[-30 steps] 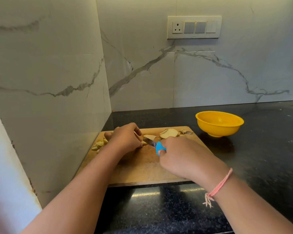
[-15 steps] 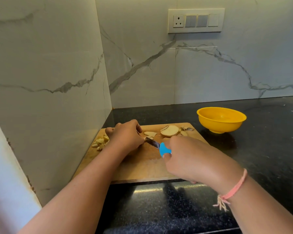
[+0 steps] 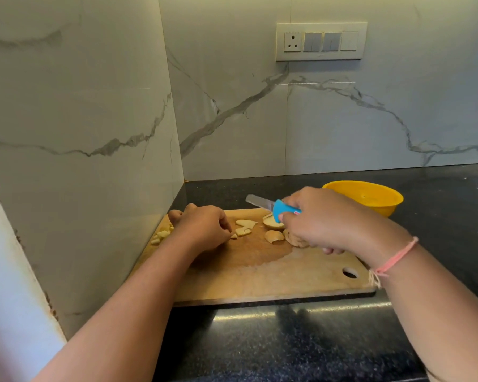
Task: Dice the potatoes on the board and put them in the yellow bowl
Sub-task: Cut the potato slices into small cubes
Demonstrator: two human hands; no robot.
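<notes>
A wooden cutting board [image 3: 260, 274] lies on the black counter. My right hand [image 3: 323, 219] grips a blue-handled knife [image 3: 283, 208], lifted above the board with its blade pointing left. Under that hand lie potato slices [image 3: 273, 236]. Freshly cut potato pieces [image 3: 243, 230] sit mid-board, just right of my left hand [image 3: 202, 230], which rests on the board with curled fingers, fingertips beside a small piece. A pile of diced potato [image 3: 162, 235] lies at the board's far left edge. The yellow bowl [image 3: 375, 198] stands behind my right hand, off the board.
Marble walls close off the corner on the left and behind. A switch panel [image 3: 321, 41] is mounted on the back wall. The black counter [image 3: 439, 205] stretches right of the bowl and in front of the board.
My right hand has lifted the knife off the board and moved right and back, uncovering cut pieces. My left hand stays put beside them.
</notes>
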